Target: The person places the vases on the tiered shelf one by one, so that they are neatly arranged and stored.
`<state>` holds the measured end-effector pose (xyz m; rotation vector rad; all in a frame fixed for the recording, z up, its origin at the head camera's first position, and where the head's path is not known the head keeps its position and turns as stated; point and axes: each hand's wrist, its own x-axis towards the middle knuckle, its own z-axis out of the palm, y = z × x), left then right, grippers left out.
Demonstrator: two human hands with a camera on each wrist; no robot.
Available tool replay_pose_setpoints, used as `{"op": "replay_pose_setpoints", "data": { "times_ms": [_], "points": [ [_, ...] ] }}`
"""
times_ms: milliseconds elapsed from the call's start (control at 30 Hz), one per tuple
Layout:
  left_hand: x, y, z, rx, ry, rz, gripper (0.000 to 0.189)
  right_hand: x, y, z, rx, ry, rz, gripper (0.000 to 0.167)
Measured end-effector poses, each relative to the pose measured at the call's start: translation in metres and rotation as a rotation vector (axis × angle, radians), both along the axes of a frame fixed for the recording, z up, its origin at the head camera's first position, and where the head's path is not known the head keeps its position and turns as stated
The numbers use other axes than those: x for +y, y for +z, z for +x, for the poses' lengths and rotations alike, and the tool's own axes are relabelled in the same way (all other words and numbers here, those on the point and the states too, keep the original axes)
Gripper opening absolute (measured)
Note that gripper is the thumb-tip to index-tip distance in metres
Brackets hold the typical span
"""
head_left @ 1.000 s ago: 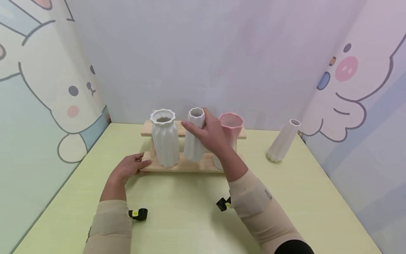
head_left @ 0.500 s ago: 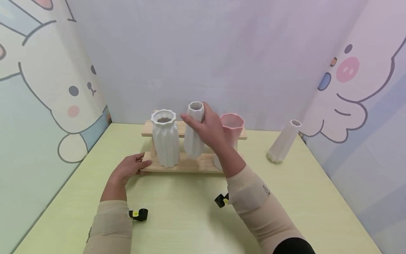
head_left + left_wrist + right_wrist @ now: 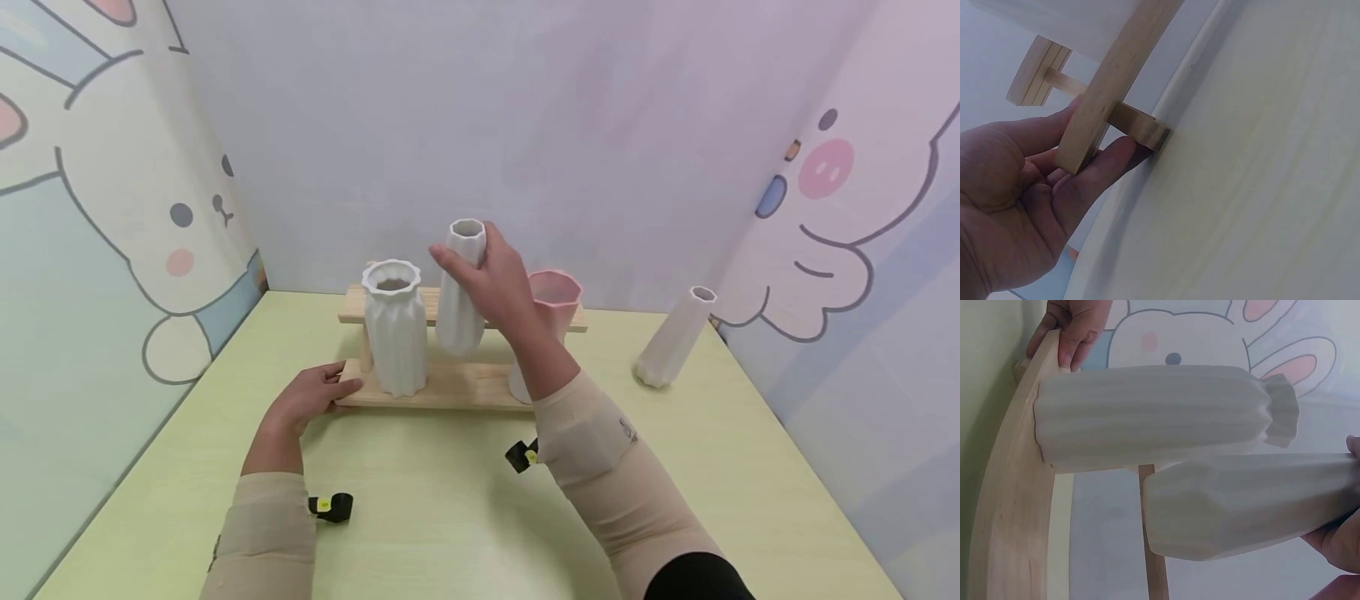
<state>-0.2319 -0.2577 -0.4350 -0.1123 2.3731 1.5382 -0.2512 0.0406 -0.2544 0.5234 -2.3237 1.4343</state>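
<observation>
My right hand (image 3: 498, 279) grips a slim white faceted vase (image 3: 460, 312) round its upper part. In the right wrist view this vase (image 3: 1241, 506) hangs clear of the lower board of a two-tier wooden rack (image 3: 457, 385). My left hand (image 3: 311, 396) holds the left end of that lower board, the thumb on top; in the left wrist view the fingers (image 3: 1094, 178) reach beneath the board's end (image 3: 1100, 112). A wider white fluted vase (image 3: 397, 333) with a frilled rim stands on the lower board at left. At right stands a pink-topped vase (image 3: 555, 304), partly hidden by my right forearm.
Off to the right, another slim white vase (image 3: 675, 337) stands on the pale yellow-green table (image 3: 420, 500). Fabric walls with cartoon animals (image 3: 825, 208) enclose the back and sides. Black wrist cameras (image 3: 333, 507) stick out from both sleeves.
My right hand has lifted the slim white vase upward from the lower board of the rack. My left hand has stayed at the board's left end.
</observation>
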Motion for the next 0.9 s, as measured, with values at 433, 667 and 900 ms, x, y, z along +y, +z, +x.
{"op": "replay_pose_setpoints", "data": {
  "times_ms": [433,667,900],
  "points": [
    [0.000,0.000,0.001,0.005,-0.005,0.005,0.086,-0.005,0.007,-0.009,0.001,-0.036,0.009,0.056],
    [0.001,0.000,0.001,0.003,0.008,0.000,0.084,-0.009,0.014,-0.019,0.008,-0.039,0.005,0.059],
    [0.000,-0.001,-0.001,0.014,0.003,0.019,0.083,-0.011,0.018,-0.026,0.009,-0.052,0.008,0.060]
  ]
}}
